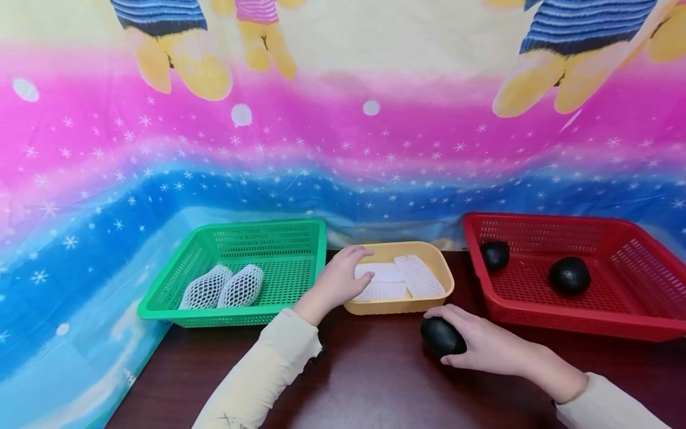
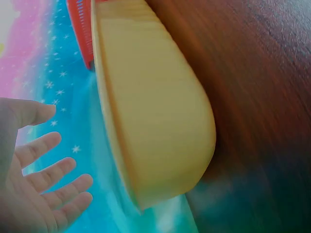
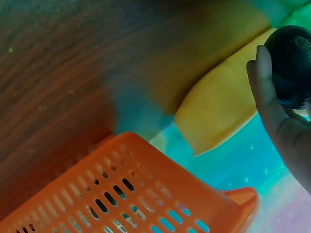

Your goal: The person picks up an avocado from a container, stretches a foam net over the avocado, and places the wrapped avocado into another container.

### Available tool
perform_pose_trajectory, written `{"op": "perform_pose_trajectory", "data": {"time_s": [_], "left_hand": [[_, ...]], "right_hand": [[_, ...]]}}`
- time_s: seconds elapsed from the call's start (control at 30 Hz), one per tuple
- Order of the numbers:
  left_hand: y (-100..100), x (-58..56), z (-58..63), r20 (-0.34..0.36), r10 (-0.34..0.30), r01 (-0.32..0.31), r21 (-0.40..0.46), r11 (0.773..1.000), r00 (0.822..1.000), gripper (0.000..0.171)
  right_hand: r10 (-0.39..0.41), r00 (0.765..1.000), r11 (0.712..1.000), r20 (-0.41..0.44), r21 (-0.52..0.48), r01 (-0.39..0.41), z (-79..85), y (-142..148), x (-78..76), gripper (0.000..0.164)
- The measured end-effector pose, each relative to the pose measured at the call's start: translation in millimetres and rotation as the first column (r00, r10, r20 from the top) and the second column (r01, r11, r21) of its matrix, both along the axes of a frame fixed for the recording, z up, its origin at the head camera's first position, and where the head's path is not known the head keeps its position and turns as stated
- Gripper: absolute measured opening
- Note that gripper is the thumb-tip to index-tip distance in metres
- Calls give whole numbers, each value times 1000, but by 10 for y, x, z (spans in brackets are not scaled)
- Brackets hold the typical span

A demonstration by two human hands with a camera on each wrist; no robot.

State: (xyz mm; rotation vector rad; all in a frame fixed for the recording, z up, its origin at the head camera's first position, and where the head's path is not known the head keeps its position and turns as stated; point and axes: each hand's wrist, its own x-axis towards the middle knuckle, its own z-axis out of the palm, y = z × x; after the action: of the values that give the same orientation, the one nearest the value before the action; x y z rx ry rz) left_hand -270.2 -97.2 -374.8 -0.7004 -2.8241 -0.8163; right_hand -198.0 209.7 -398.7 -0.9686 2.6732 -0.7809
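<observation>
In the head view my right hand (image 1: 490, 344) grips a black avocado (image 1: 442, 335) over the dark table, just in front of the yellow tray (image 1: 399, 306). The right wrist view shows the same avocado (image 3: 294, 65) between thumb and fingers. My left hand (image 1: 340, 279) is over the left end of the tray, fingers spread and holding nothing. Flat white foam net sleeves (image 1: 420, 276) lie in that tray. On the left, the green basket (image 1: 313, 238) contains two dark fruits in white nets (image 1: 240, 287). Two bare avocados (image 1: 570, 276) sit apart in the red basket (image 1: 616, 325) on the right.
The three containers stand in a row along the back of the brown table (image 1: 370, 381). Behind them hangs a patterned cloth (image 1: 343, 155) in pink and blue. The red basket's near wall rises just beyond my right hand.
</observation>
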Motion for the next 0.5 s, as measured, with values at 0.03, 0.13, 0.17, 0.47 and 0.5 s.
{"op": "perform_pose_trajectory", "data": {"time_s": [0.03, 0.13, 0.17, 0.47, 0.5], "left_hand": [[16, -9, -15, 0, -1, 1, -4, 1000, 1000, 46], [56, -36, -62, 11, 6, -5, -18, 1000, 1000, 46], [66, -44, -78, 18, 12, -12, -21, 1000, 1000, 46], [192, -76, -187, 45, 92, -86, -109, 990, 995, 45], [209, -79, -195, 43, 101, -95, -119, 988, 994, 45]], "right_hand": [[5, 1000, 1000, 3, 2, -5, -14, -2, -4, 68], [17, 1000, 1000, -5, 8, -17, -49, -5, -10, 68], [19, 1000, 1000, -7, 10, -18, -57, -5, -11, 67], [34, 999, 999, 0, 10, -34, -106, 25, -37, 67], [39, 999, 999, -4, 9, -39, -116, 28, -42, 67]]}}
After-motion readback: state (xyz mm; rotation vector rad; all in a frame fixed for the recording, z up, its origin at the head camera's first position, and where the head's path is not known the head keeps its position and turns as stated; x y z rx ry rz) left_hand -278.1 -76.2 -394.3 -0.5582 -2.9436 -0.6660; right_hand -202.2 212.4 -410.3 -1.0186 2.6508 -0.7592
